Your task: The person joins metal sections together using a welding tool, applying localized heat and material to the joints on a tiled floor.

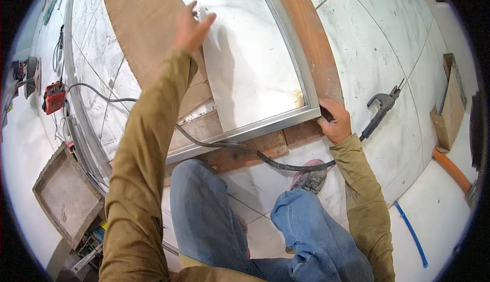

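A silvery metal frame (240,135) lies low in front of me, and its near right corner is in my right hand (337,122). The fingers of that hand curl round the outside of the corner. My left hand (193,29) is stretched out ahead with its fingers spread, above the seam between a brown board (138,24) and a white panel (252,57). It appears to hold nothing; whether it touches either surface I cannot tell. The white panel lies inside the frame's corner and has a rusty stain there. Wooden planks (245,157) lie under the frame.
A black welding electrode holder (382,109) rests on the tiles at right; its cable (301,167) crosses before my knees. Further right lie an orange-handled tool (451,169), a blue strip (411,233) and a wooden block (449,111). Left are a red device (54,98) and a tray (66,195).
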Demonstrator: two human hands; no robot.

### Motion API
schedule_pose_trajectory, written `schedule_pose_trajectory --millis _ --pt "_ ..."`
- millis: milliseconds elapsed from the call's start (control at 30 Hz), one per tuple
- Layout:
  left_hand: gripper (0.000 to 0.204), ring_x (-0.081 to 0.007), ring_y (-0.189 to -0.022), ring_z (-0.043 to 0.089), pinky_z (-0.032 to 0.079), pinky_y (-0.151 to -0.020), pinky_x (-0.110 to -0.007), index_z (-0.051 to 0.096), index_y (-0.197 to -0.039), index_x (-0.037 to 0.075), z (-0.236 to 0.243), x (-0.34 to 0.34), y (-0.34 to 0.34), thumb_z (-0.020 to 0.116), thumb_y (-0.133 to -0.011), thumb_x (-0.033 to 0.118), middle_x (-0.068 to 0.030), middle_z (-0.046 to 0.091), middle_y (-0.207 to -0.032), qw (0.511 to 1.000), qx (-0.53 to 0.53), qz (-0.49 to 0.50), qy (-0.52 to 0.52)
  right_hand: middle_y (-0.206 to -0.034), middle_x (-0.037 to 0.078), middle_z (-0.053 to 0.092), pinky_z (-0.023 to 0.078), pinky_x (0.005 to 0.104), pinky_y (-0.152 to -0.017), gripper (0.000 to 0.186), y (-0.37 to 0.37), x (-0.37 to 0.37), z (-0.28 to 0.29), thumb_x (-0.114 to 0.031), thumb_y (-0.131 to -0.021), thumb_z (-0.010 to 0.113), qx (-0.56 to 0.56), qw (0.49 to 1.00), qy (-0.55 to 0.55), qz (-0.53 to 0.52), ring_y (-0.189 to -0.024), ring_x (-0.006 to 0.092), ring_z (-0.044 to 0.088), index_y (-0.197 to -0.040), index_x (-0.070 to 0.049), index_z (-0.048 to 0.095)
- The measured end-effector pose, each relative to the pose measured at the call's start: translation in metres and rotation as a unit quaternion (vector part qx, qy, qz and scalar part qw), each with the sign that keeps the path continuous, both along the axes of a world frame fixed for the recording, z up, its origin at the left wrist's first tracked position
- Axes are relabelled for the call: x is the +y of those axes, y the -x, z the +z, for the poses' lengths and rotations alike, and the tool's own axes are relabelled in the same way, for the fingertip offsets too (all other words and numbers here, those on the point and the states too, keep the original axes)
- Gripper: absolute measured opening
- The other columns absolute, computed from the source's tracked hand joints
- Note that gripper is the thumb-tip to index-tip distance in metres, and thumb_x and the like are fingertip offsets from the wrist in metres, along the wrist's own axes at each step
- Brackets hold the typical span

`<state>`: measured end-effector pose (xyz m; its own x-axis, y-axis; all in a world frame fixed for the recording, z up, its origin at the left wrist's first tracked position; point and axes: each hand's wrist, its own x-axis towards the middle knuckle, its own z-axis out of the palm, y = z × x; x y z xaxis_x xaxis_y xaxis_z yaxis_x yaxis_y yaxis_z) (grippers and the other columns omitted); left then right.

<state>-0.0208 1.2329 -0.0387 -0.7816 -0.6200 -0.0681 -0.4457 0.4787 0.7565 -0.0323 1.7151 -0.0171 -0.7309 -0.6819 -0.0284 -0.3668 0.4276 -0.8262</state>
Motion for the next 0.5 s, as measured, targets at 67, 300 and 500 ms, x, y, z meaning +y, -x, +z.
schedule_pose_trajectory --millis 67,300,500 --pt "0.09 -0.0317 -0.125 0.063 0.052 -0.106 -0.042 0.045 -0.153 -0.005 -0.016 -0.028 0.034 0.082 -0.084 0.04 -0.0279 0.059 -0.141 1.0 0.001 0.003 -0.001 -0.115 0.018 0.074 0.053 0.0425 -0.1 0.051 -0.001 -0.001 0.0 -0.002 -0.071 0.073 0.015 1.0 0.004 -0.002 -0.109 0.0373 0.069 -0.122 -0.003 0.072" --pt "0.077 -0.0291 -0.111 0.07 0.059 -0.093 -0.038 0.059 -0.147 0.004 -0.032 -0.062 0.067 0.086 -0.082 0.035 -0.0212 0.069 -0.129 0.995 -0.084 -0.017 -0.059 -0.116 0.018 0.075 0.054 0.0406 -0.099 0.048 0.0 0.0 0.001 -0.001 -0.074 0.072 -0.015 1.0 0.0 -0.006 -0.111 0.0348 0.071 -0.122 -0.005 0.074" --pt "0.06 -0.0265 -0.08 0.069 0.058 -0.067 -0.041 0.05 -0.14 -0.001 -0.058 -0.076 0.065 0.08 -0.089 0.002 -0.0165 0.07 -0.104 0.969 0.053 -0.015 -0.24 -0.117 0.017 0.076 0.054 0.0371 -0.1 0.043 0.001 0.007 -0.012 -0.002 -0.078 0.074 -0.055 0.998 -0.011 -0.03 -0.115 0.0284 0.072 -0.121 -0.004 0.074"
